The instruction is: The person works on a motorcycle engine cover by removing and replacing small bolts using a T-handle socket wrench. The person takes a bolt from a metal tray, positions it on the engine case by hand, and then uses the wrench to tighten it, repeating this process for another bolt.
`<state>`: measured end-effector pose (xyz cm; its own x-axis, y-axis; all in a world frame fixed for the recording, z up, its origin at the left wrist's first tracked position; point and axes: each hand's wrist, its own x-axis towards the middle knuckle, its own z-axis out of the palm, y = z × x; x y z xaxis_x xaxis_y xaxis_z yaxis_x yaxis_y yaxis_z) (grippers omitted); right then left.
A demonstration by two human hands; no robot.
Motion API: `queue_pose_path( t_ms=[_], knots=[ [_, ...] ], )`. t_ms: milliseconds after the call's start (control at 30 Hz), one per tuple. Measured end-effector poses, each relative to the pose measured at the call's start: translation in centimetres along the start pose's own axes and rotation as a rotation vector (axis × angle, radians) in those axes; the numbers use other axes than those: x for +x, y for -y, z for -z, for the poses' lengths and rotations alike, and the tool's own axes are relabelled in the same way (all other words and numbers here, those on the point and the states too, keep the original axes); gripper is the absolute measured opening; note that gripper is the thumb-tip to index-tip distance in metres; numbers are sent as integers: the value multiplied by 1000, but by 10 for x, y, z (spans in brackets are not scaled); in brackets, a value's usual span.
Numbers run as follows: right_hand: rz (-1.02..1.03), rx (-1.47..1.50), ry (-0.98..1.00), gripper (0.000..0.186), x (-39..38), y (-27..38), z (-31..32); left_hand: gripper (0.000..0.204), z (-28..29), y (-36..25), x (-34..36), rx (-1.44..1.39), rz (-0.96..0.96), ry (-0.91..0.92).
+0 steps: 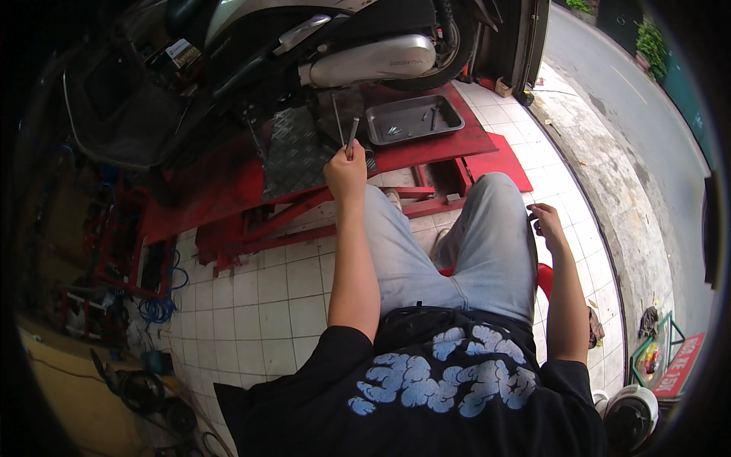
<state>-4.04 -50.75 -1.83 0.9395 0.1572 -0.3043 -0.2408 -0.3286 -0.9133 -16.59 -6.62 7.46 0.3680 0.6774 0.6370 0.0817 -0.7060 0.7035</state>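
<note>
My left hand (346, 169) grips slender metal tools (352, 129), apparently rods or wrenches, held upright beside my left knee at the lift's near edge. My right hand (547, 227) hangs by the outside of my right knee, fingers loosely bent and apart. Above my hands, a dark scooter (266, 53) with a silver side cover (373, 59) stands on a red lift (205, 190) with a patterned metal plate (293, 171). A grey tray (453, 122) on the lift holds several small metal pieces.
I sit on a red stool (544, 280) over white tiles (282, 320). Blue hose (156, 308) and red racks (114, 244) are at left. A road (624, 68) runs beyond the doorway on the right, with a red sign (676, 365) at the lower right.
</note>
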Motion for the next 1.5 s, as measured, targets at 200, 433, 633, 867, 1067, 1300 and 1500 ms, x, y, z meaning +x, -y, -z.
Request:
queue_pose_path(
  t_ms=[200,433,633,867,1067,1300,1500],
  knots=[
    [-2,-11,-3,27,2,-1,2,32,4,5,5,7,-9,27],
    [264,-29,-10,27,-10,13,-16,30,6,2,3,11,-25,33],
    [507,-98,14,22,-19,9,-40,35,9,-3,3,-34,6,70],
    [570,-288,-96,22,-15,0,-52,36,13,1,10,-52,14,44],
    [508,-338,-97,24,-16,0,-51,32,16,-7,9,-39,41,70],
    [558,-377,-102,25,-18,3,-53,37,12,-5,6,-64,-1,72],
    [584,-353,-136,23,-16,-2,-54,37,14,-11,5,-123,-28,188]
  ],
)
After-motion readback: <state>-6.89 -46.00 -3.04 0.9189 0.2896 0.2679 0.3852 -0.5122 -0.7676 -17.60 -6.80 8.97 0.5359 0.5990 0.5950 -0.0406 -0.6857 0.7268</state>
